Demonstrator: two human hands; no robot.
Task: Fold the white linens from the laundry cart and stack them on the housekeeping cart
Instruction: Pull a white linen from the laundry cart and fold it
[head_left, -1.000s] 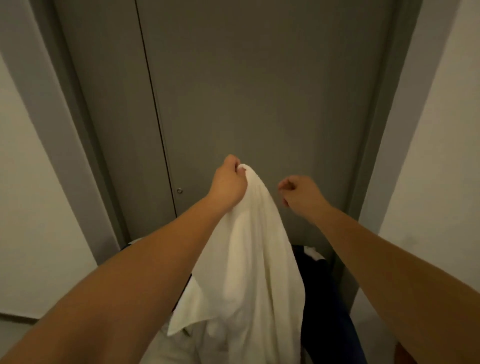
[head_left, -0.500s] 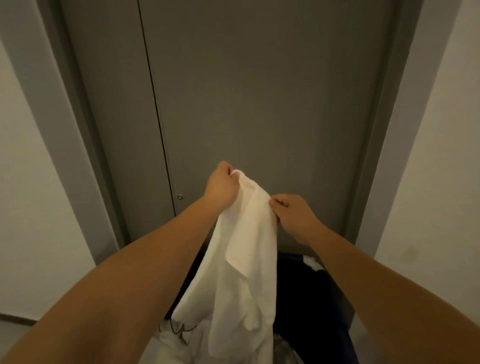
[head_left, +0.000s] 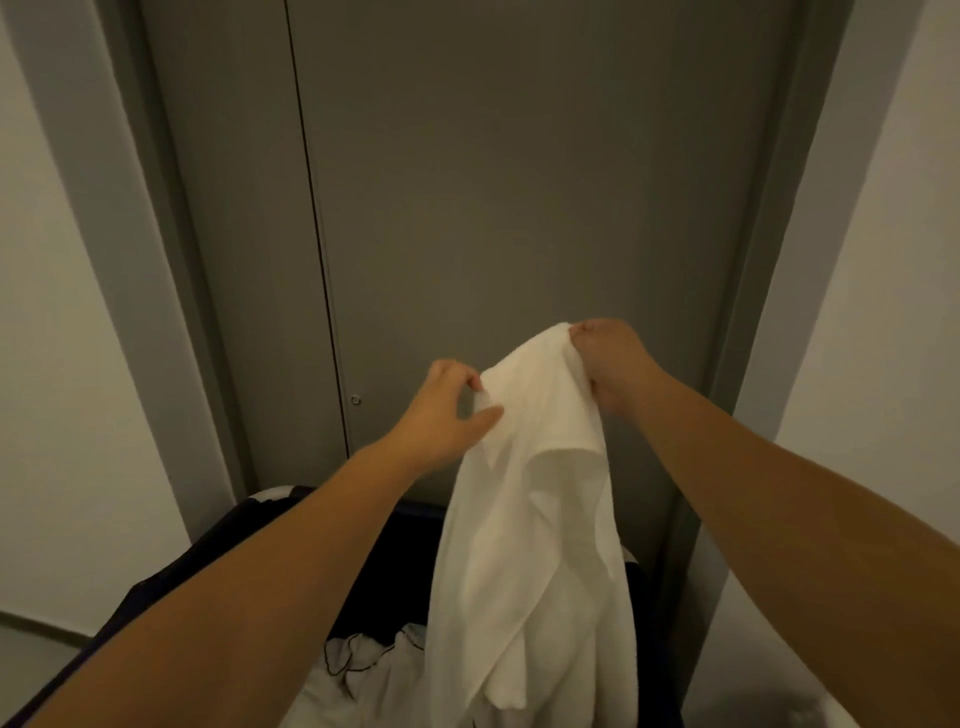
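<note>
Bottom centre: laundry cart (head_left: 395, 587), more linens (head_left: 363, 675) inside. Towel (head_left: 530, 545) hangs above it, mid-frame. Top corner has passed from our left hand (head_left: 447, 410) to our right hand (head_left: 605, 364), fist closed on it; left now pinches the side edge. We judge: finding corners, folding not begun. Door (head_left: 493, 182) behind.

The linen (head_left: 530, 545) hangs from my left hand (head_left: 447, 410) and right hand (head_left: 608, 364), over the laundry cart (head_left: 395, 571) before me. Other linens (head_left: 363, 691) lie in it, with the door (head_left: 493, 208) behind.
</note>
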